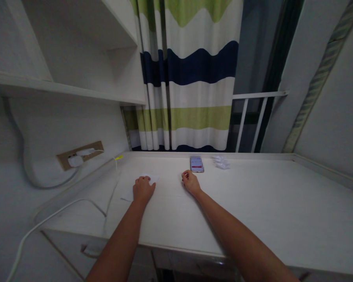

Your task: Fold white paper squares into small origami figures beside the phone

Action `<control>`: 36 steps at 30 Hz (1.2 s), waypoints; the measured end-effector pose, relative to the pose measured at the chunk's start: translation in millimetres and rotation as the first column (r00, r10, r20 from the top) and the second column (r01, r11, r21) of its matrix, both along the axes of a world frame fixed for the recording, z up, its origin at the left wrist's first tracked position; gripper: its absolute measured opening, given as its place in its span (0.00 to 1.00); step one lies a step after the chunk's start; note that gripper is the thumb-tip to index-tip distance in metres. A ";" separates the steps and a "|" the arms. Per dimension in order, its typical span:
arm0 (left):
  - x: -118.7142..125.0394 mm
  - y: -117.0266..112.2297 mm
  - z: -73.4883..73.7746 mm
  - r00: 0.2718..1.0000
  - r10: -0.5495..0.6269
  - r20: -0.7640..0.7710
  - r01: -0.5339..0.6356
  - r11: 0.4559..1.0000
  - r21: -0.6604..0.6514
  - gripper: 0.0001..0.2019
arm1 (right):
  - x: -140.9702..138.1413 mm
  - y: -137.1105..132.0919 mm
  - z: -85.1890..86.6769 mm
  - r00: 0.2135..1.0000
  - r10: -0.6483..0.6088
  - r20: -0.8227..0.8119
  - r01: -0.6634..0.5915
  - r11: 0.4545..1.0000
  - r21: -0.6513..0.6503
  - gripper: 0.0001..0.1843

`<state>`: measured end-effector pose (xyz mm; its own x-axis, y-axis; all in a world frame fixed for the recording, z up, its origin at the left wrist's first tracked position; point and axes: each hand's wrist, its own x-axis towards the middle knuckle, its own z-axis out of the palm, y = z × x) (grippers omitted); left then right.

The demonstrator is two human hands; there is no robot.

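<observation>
A white sheet of paper (128, 193) lies on the left half of the white desktop. My left hand (143, 188) rests on top of it, palm down, with the thumb held apart from the fingers. Part of the sheet is covered by that hand. To the right, my right hand (191, 182) is closed just above or on the desk, its fingers curled together. Whether anything small sits in them is hidden. Right behind this hand is a smartphone (196, 163) with a lit screen. Crumpled white paper (221, 163) lies beside the phone.
The white desk (261, 203) ends at a raised back ledge below a striped curtain (200, 94). On the left, a white cable (73, 203) runs over the desk edge and plugs (75, 159) sit in a wall socket. A shelf (76, 90) overhangs the left side.
</observation>
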<state>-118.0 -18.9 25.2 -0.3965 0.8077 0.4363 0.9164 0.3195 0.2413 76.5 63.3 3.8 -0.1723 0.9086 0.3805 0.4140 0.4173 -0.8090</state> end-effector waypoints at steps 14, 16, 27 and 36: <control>-6.3 -1.2 -0.1 0.986 -0.032 0.166 0.043 0.997 -0.066 0.14 | 3.6 -0.7 -4.2 0.998 0.049 -0.045 -0.048 0.999 0.016 0.08; -5.9 -0.8 0.9 0.983 -0.019 0.184 0.031 0.998 -0.063 0.14 | 3.6 -1.6 -3.3 0.998 0.043 -0.048 -0.042 0.999 0.013 0.08; 2.3 -5.1 10.2 0.995 0.072 0.065 -0.070 0.997 -0.035 0.15 | 4.6 -4.6 -1.2 0.997 0.061 -0.054 -0.061 0.998 0.016 0.06; -3.5 -4.9 7.3 0.970 0.021 0.244 -0.031 0.999 0.039 0.15 | 4.5 -3.7 -1.9 0.998 0.058 -0.037 -0.058 0.998 0.018 0.06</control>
